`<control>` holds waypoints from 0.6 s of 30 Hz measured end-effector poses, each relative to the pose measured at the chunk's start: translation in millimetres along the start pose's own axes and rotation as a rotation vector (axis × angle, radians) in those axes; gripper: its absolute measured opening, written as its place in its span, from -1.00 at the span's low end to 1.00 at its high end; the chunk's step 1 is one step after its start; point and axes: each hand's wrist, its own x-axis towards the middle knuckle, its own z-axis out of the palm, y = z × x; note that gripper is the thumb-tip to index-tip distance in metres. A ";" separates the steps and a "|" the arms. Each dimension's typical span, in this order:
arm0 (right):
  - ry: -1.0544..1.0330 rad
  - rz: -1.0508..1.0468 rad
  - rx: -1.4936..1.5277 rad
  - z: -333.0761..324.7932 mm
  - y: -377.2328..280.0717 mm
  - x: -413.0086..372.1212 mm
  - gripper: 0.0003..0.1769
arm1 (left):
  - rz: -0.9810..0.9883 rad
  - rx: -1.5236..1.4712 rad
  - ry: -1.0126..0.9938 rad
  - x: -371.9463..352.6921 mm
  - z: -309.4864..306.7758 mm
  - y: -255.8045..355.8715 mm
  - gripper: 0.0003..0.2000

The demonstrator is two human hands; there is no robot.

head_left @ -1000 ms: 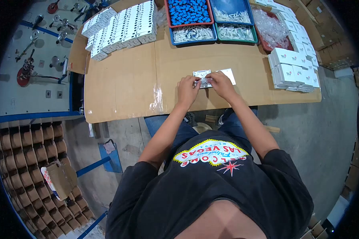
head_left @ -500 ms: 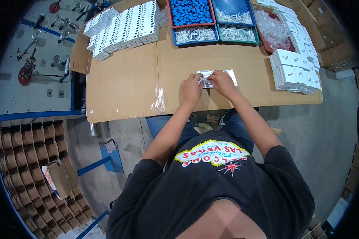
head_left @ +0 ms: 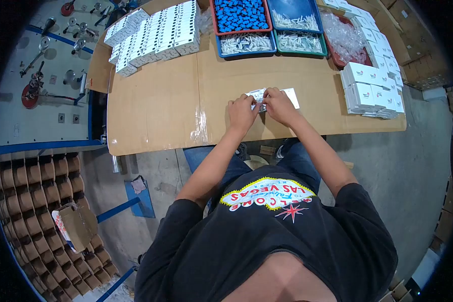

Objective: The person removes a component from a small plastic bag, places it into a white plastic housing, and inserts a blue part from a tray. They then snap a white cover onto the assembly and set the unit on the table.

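In front of me on the cardboard, a small white box [head_left: 290,97] seems to lie open, its pale flap showing to the right of my hands. My left hand [head_left: 242,114] is at its left part, fingers bent together. My right hand [head_left: 280,106] is over the middle, the thumb and fingertips pinched near the left ones. Something small and whitish is between the two sets of fingertips; its kind is too small to make out. The hands hide much of the box.
Stacked white boxes [head_left: 161,31] stand back left, with more printed white boxes [head_left: 371,90] at right. Trays behind hold small blue pieces [head_left: 240,15], white sticks [head_left: 246,43] and clear plastic bags [head_left: 343,38]. A cardboard divider grid [head_left: 40,191] is lower left.
My fingertips have drawn closer together over the white box. The left hand's fingers have shifted slightly, and the right hand has moved a little left. The stacks and trays stay in place.
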 end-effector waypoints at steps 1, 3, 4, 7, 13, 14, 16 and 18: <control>0.000 0.020 -0.034 -3.4 -5.0 -1.5 -0.85 | -0.016 0.010 0.004 0.1 0.5 1.6 -0.83; -0.003 0.036 -0.066 -6.3 -8.1 -1.8 -0.85 | -0.037 0.020 0.010 -0.2 1.7 3.5 -0.83; -0.023 0.034 -0.069 -6.8 -8.2 -1.8 -0.86 | -0.061 0.010 0.000 0.3 2.6 4.0 -0.82; -0.065 0.045 -0.077 -7.0 -6.4 0.3 -0.86 | -0.097 -0.008 -0.008 1.3 5.0 4.8 -0.83; -0.053 0.182 0.008 -4.6 -5.6 1.3 -0.87 | -0.078 0.004 0.044 -0.5 10.4 4.7 -0.83; -0.074 0.165 -0.045 -4.1 -5.0 0.8 -0.87 | -0.086 -0.028 0.063 -1.3 12.0 5.0 -0.82; -0.059 0.170 -0.059 -0.3 -6.6 -1.7 -0.87 | -0.047 -0.022 0.079 -4.2 13.8 3.2 -0.83; -0.044 0.173 -0.071 1.4 -9.4 -1.5 -0.88 | -0.010 -0.015 0.096 -4.6 12.4 0.8 -0.83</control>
